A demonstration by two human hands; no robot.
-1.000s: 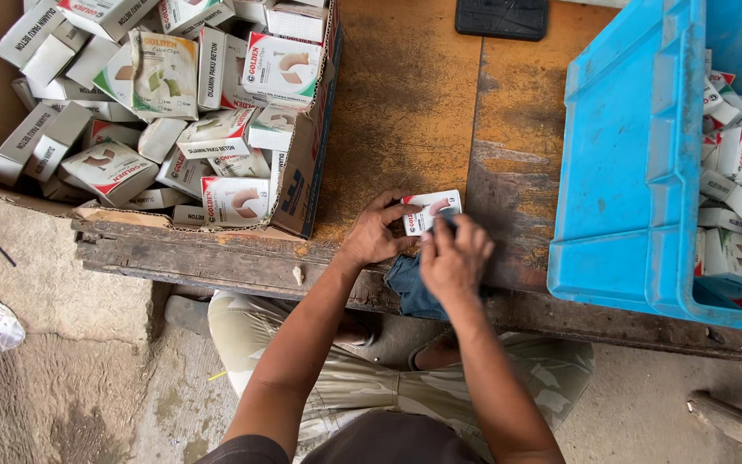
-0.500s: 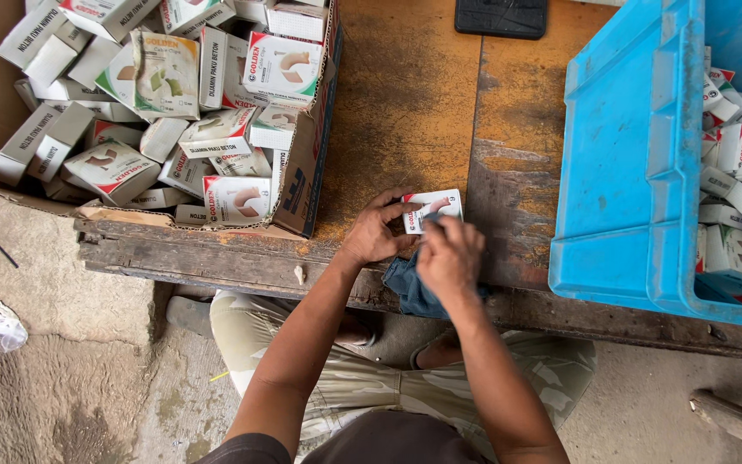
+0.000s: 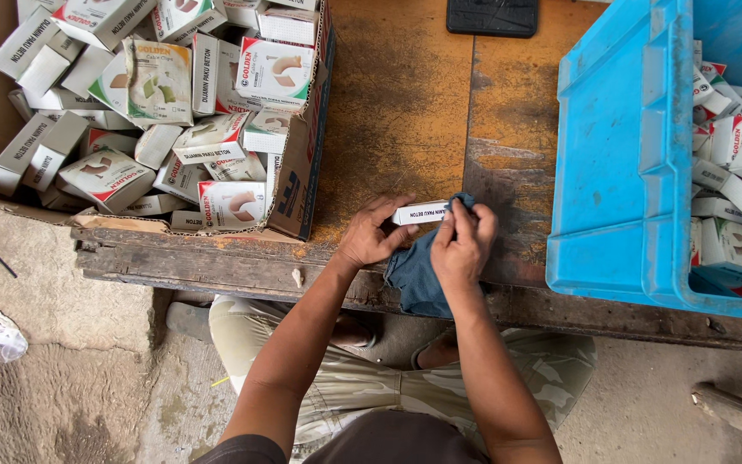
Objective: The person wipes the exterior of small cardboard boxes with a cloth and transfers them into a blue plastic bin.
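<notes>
Both hands (image 3: 414,236) hold one small white box (image 3: 420,212) against blue cloth (image 3: 414,275).

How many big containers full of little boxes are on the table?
2. A brown cardboard carton sits on the left, and a blue plastic crate on the right. Both run past the picture's edge, so more containers may be out of sight.
</notes>
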